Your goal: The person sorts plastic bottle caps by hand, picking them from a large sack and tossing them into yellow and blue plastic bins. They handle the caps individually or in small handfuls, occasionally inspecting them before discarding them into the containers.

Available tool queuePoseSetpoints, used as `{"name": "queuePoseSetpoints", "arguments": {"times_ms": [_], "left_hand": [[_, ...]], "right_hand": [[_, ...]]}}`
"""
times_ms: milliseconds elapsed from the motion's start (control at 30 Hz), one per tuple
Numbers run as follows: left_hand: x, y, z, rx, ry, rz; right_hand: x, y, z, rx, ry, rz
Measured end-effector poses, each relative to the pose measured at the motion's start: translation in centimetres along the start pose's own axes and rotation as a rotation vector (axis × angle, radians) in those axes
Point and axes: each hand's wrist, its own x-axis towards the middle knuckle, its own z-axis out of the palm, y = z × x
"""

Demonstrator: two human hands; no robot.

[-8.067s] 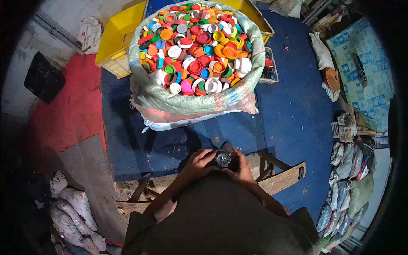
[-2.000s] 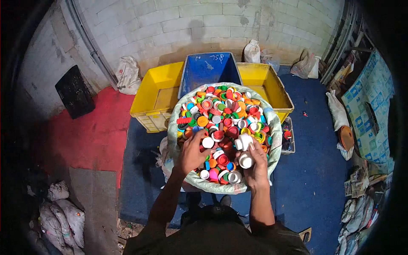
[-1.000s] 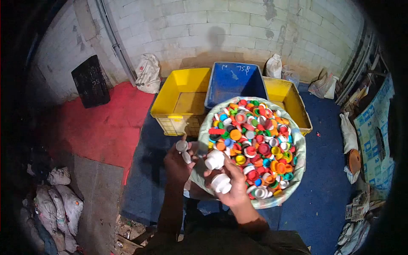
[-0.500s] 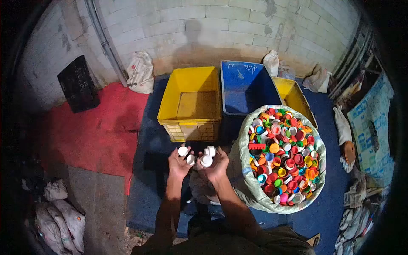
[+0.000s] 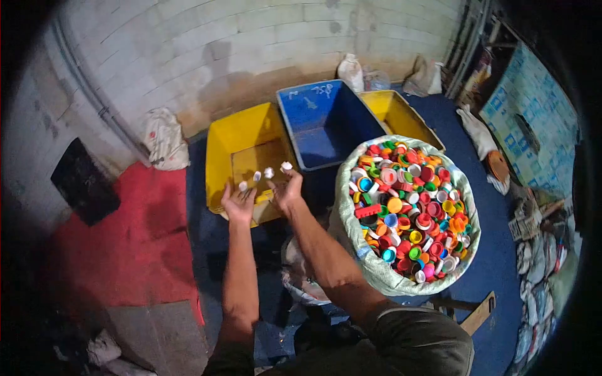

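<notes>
Several white bottle caps (image 5: 269,172) are in the air in a loose row just beyond my fingertips, over the near side of the yellow bin (image 5: 219,141). My left hand (image 5: 239,203), palm up with fingers spread, is at the bin's front rim, one cap close above its fingers. To its right, my right hand (image 5: 289,193) reaches over the same rim with its fingers stretched out, another cap right at its fingertips. A large woven sack (image 5: 343,213) full of mixed coloured caps (image 5: 414,216) stands right of my right forearm.
Behind the sack are a blue bin (image 5: 313,144) and a second yellow bin (image 5: 401,113). A white bag (image 5: 166,139) leans by the wall. On the left lie a red mat (image 5: 150,238) and a black panel (image 5: 84,182). A partly hidden bag (image 5: 304,276) sits below my right forearm.
Both hands have moved forward from in front of the yellow bin to over its rim. The white caps that lay in them have left the palms. The view has shifted to the right.
</notes>
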Motion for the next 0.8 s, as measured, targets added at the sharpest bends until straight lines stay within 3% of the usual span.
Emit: {"name": "queuePoseSetpoints", "arguments": {"times_ms": [67,100,200,233,333,467,600,733,800], "left_hand": [[-1.9,-0.9,-0.7,-0.016,0.015,-0.019],[-2.9,-1.6,-1.3,0.004,-0.003,-0.032],[-5.5,-3.8,-2.6,0.133,0.024,-0.053],[-6.7,-4.6,-2.2,0.152,0.041,-0.061],[-9.9,-7.1,-2.1,0.303,0.008,-0.079],[-12.0,-11.1,-1.9,0.481,-0.027,-0.016],[-17.3,-15.7,3.4,0.804,-0.088,0.219],[-21.9,-20.5,8.2,1.020,-0.263,0.498],[-23.2,-22.5,10.2,1.110,-0.334,0.538]], "right_hand": [[0.3,0.6,-2.5,-0.008,-0.040,0.012],[0.1,1.3,-3.9,0.032,-0.156,-0.095],[-11.0,-0.3,-1.9,-0.002,-0.221,-0.172],[-9.1,0.8,-5.6,-0.009,-0.284,-0.211],[-17.8,-1.0,-6.2,-0.165,-0.223,-0.203],[-27.4,-5.2,-8.5,-0.445,-0.476,-0.180],[-33.6,-11.9,-10.8,-0.729,-0.603,-0.309],[-37.9,-20.7,-12.8,-0.947,-0.541,-0.411],[-39.3,-26.5,-13.1,-1.223,-0.528,-0.555]]}}
